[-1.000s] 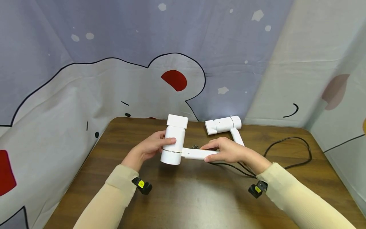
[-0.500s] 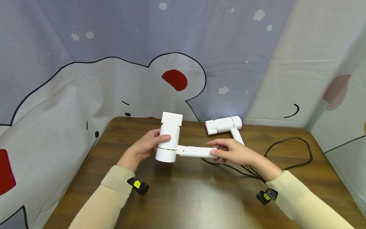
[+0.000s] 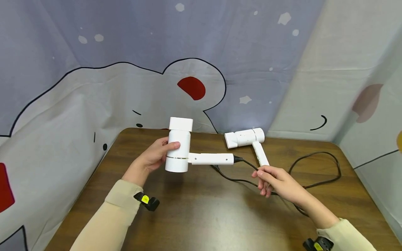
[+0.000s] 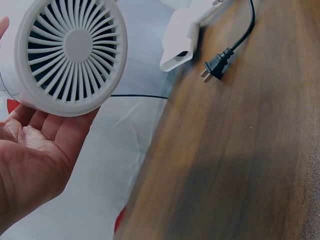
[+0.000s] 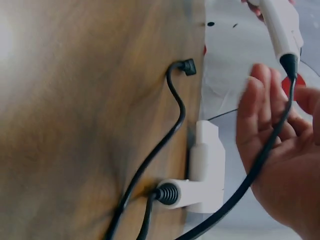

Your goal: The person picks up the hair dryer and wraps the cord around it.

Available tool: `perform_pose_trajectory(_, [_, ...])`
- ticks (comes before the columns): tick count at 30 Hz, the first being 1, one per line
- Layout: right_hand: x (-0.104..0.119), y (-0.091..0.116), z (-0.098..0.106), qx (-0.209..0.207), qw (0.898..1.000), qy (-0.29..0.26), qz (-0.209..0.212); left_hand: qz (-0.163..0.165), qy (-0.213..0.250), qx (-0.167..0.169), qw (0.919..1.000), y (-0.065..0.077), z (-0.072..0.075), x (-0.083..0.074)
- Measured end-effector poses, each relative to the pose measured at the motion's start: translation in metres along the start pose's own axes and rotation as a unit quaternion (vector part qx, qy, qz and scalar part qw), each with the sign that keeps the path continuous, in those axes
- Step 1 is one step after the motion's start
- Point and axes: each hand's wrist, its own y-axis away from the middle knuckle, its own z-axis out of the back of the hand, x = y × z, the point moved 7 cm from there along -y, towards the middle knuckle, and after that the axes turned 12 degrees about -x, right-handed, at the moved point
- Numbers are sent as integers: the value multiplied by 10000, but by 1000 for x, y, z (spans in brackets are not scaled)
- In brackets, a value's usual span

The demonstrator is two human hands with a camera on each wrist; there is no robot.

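A white hair dryer (image 3: 184, 141) is held above the table by my left hand (image 3: 150, 158), whose thumb lies over the barrel. Its wide nozzle end points away, and its handle (image 3: 211, 159) extends to the right. The left wrist view shows the slatted air inlet (image 4: 77, 45). A black cord (image 3: 248, 163) leaves the handle end toward my right hand (image 3: 276, 181). In the right wrist view, this cord (image 5: 257, 162) runs across the right palm between thumb and fairly straight fingers, which do not close round it.
A second white hair dryer (image 3: 246, 137) lies at the back of the wooden table (image 3: 201, 216). A black plug (image 4: 216, 65) lies near it. A looped black cord (image 3: 337, 169) spreads over the right side. A printed curtain (image 3: 125, 97) hangs behind.
The left hand has carried the hair dryer left and slightly up. The right hand has let go of the handle and moved right and down, along the cord, exposing the cord end of the handle.
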Motion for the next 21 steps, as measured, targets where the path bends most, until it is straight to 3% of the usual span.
perform_pose_trajectory(13, [26, 17, -17, -430, 9962, -648, 386, -66, 181, -390, 9991, -2, 4, -4])
perform_pose_trajectory(21, [37, 17, -37, -284, 9907, -1229, 508, -75, 204, -756, 9969, -3, 6, -2])
